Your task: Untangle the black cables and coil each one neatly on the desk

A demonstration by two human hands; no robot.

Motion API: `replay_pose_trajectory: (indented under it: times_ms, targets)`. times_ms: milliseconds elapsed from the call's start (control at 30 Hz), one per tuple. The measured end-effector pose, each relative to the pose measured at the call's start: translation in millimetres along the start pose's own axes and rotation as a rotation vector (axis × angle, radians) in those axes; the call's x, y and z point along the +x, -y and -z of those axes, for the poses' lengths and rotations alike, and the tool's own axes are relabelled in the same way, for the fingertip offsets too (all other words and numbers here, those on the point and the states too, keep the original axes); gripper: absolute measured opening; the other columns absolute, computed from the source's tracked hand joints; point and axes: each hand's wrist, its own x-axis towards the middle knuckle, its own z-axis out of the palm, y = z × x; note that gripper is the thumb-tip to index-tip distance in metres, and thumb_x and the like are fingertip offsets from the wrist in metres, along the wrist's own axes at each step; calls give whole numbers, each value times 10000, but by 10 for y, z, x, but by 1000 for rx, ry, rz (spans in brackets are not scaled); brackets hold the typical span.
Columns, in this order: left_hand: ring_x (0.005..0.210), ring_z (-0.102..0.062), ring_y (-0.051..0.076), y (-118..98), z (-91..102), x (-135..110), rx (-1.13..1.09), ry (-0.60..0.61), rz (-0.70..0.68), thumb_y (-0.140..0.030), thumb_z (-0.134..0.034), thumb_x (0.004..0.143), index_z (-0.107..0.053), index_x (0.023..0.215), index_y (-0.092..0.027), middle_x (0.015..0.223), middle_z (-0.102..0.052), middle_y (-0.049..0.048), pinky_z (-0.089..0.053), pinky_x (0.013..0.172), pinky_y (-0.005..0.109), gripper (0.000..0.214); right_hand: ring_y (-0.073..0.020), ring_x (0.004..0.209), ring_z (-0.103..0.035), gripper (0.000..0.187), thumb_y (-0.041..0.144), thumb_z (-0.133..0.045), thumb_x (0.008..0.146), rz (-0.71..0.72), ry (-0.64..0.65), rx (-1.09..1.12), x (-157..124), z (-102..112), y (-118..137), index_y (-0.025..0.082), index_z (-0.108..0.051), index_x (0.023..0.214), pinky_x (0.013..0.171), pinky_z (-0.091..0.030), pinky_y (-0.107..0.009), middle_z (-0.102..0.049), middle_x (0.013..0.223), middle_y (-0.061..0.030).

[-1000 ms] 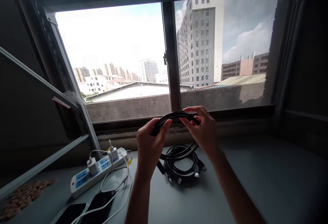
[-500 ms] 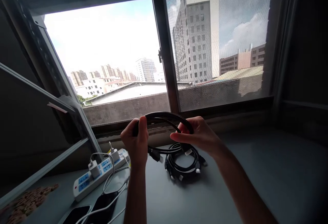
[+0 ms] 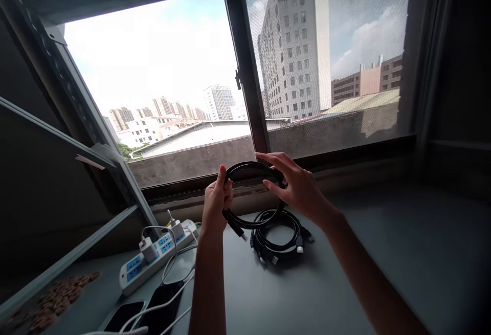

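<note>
I hold a coil of black cable (image 3: 249, 169) up in front of the window. My left hand (image 3: 217, 203) is closed, pinching the coil's left side. My right hand (image 3: 297, 187) grips the right side of the coil, fingers curled over its top. One cable end with a plug hangs below the coil near my left hand. Beneath the coil, on the grey table (image 3: 383, 263), lies a pile of black coiled cables (image 3: 279, 240) with light-tipped plugs.
A white and blue power strip (image 3: 153, 255) with white chargers plugged in sits at the left. White leads run to two dark phones (image 3: 146, 312) at the near edge. Small brown pieces (image 3: 57, 299) lie at far left under a metal shelf frame (image 3: 95, 151).
The coil has been drawn into a tighter loop. My left hand moved up and right, my right hand shifted onto the coil's top. The view tilted slightly.
</note>
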Motion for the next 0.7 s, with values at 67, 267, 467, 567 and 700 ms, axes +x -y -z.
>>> replay_pose_trajectory:
  times_ms: [67, 267, 467, 567, 700]
  targets:
    - [312, -144, 6, 23, -7, 31, -72, 96, 61, -665, -724, 526, -291, 525, -176, 418, -195, -102, -74, 289, 148, 653, -94, 716, -585, 487, 134, -601, 854, 15, -15, -56, 17, -66, -48, 322, -481, 1287, 570, -433, -184, -551, 1155, 21]
    - [331, -297, 22, 197, -34, 130, -94, 289, 173, -610, -710, 615, -371, 645, -165, 450, -226, -107, -209, 302, 110, 561, -75, 604, -560, 301, 162, -561, 902, -27, -20, 22, 26, -165, -278, 270, -606, 1179, 573, -419, -176, -619, 965, 2]
    - [541, -599, 166, 668, -16, 220, 455, 427, 304, -464, -664, 729, -413, 863, -172, 626, -502, -20, -498, 513, 251, 408, -62, 480, -520, 289, 106, -577, 856, -344, 279, 107, -112, -271, -686, 191, -643, 1123, 457, -424, -169, -634, 976, -33]
    - [504, -583, 173, 924, -13, 272, 649, 378, 314, -339, -643, 762, -456, 948, -174, 737, -553, 23, -460, 462, 247, 312, -75, 570, -579, 551, -37, -532, 762, -469, 549, 143, -196, -378, -864, 206, -543, 1257, 442, -438, -149, -565, 1184, -56]
    - [722, -618, 211, 1174, -49, 307, 927, 246, 303, -214, -541, 829, -453, 1121, -169, 1030, -540, 125, -481, 595, 265, 308, -104, 661, -620, 644, -95, -501, 684, -520, 738, 136, -308, -583, -1045, 205, -553, 1252, 586, -493, -155, -612, 1125, -37]
